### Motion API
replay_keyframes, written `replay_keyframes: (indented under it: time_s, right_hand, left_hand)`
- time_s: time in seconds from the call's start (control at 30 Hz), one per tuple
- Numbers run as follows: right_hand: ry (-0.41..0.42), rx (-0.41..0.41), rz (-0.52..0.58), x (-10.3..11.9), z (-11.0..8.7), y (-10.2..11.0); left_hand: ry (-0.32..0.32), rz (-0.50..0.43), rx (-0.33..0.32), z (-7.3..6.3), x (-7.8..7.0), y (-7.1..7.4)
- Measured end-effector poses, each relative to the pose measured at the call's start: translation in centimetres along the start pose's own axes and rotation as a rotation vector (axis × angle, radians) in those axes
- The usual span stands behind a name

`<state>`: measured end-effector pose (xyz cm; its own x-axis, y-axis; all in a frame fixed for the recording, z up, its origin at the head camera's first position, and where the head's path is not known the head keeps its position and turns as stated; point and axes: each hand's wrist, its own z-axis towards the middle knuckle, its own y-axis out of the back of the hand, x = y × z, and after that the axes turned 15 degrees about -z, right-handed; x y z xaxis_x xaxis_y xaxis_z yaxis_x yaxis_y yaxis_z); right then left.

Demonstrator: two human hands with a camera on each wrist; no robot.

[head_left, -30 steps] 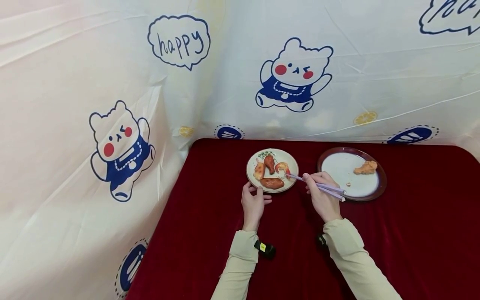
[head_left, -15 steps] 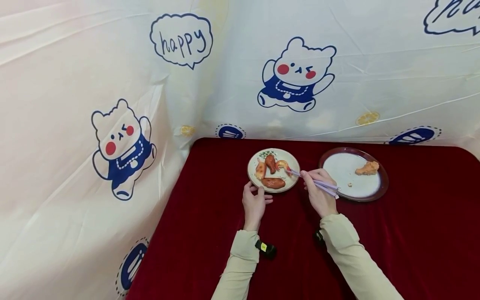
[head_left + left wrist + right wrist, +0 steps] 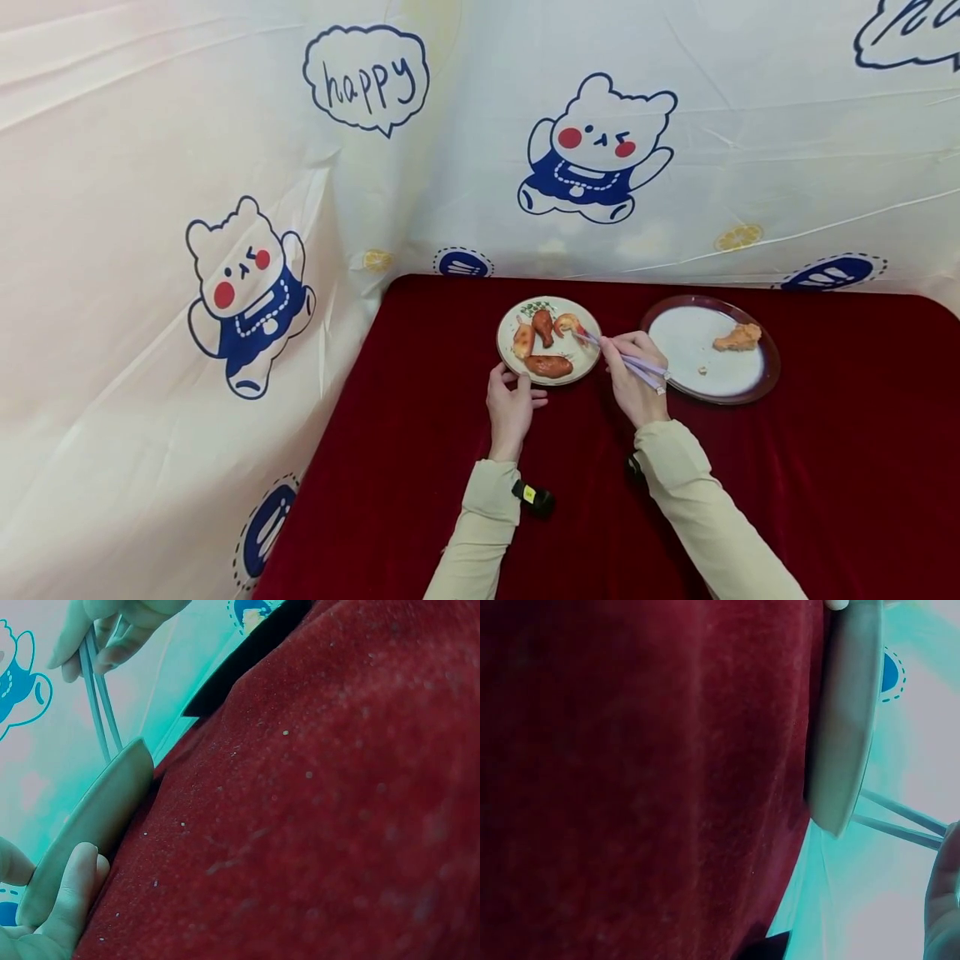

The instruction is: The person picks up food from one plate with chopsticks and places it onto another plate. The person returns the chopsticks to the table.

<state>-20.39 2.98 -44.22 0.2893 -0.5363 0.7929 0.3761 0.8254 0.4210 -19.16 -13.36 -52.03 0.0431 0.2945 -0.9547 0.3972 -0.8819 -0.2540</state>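
Note:
At the near left rim of a small white plate (image 3: pixel 587 372), my left hand (image 3: pixel 512 410) holds the edge with thumb and fingers; the left wrist view shows fingers (image 3: pixel 71 889) against the plate's outer side. My right hand (image 3: pixel 636 382) grips a pair of pale purple chopsticks (image 3: pixel 647 367). Their tips are at a shrimp (image 3: pixel 567 323) on the plate's right side; whether they pinch it cannot be told. Also on this plate lie a brown drumstick (image 3: pixel 542 327), a chicken wing (image 3: pixel 549 366) and a yellowish-brown piece of food (image 3: pixel 523 340). The right wrist view hides the plate's contents.
Right of the small plate stands a larger dark-rimmed plate (image 3: pixel 770 367) with a fried chicken piece (image 3: pixel 738 337) and a small crumb (image 3: pixel 702 371). A dark red cloth (image 3: pixel 585 533) covers the table. A white printed curtain (image 3: pixel 465 167) hangs behind and at the left.
My right hand has shifted slightly left toward the small plate, bringing the chopstick tips onto the shrimp. My left hand stays at the plate's rim; the view has shifted slightly.

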Motion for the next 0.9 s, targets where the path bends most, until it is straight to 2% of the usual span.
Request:
replay_keyframes:
  time_s: [0.23, 0.83, 0.9]
  right_hand:
    - [-0.002, -0.009, 0.037, -0.3, 0.2, -0.7]
    - [-0.017, -0.002, -0.006, -0.3, 0.3, -0.6]
    - [-0.012, -0.002, -0.010, -1.2, 0.4, -0.9]
  left_hand:
    - [0.005, 0.012, -0.005, 0.0, -0.1, 0.0]
    - [0.004, 0.004, 0.002, 0.0, -0.1, 0.0]
    - [0.005, 0.003, 0.002, 0.0, 0.0, 0.0]
